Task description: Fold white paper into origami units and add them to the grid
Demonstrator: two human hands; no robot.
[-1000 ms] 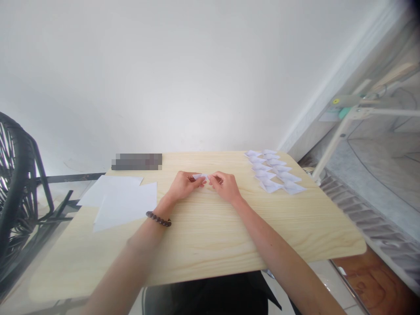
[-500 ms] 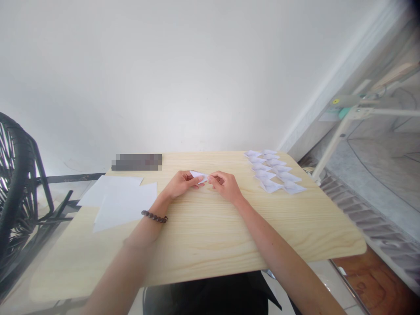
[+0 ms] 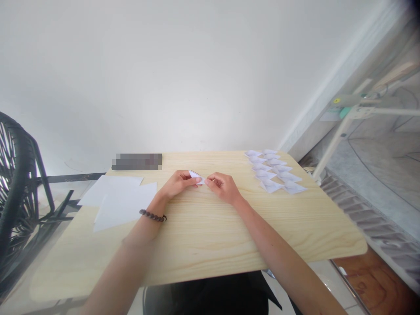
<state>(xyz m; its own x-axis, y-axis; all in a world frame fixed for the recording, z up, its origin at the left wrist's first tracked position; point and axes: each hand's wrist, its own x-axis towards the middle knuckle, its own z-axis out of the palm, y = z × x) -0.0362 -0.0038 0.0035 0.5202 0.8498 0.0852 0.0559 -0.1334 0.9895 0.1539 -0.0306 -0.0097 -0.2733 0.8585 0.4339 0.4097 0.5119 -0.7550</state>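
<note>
Between my two hands, over the middle of the wooden table [image 3: 203, 236], is a small folded piece of white paper [image 3: 195, 176]. My left hand [image 3: 179, 183] pinches its left side, thumb on top and fingers behind. The thumb and fingertips of my right hand [image 3: 223, 186] are closed on its right tip. Part of the paper is hidden by the fingers. Two rows of similar folded paper shapes [image 3: 271, 186] lie on the right side of the table.
Flat white paper sheets [image 3: 120, 201] lie at the left, partly over the table's edge. A blurred-out dark block [image 3: 137, 162] is at the back left. A black woven chair [image 3: 19, 188] stands left, a white metal frame [image 3: 341, 135] right, and a wall [image 3: 203, 78] behind.
Both hands have shifted slightly left with the folded paper. The paper has turned a little, and its upper point now stands more steeply. The other papers have not moved.
</note>
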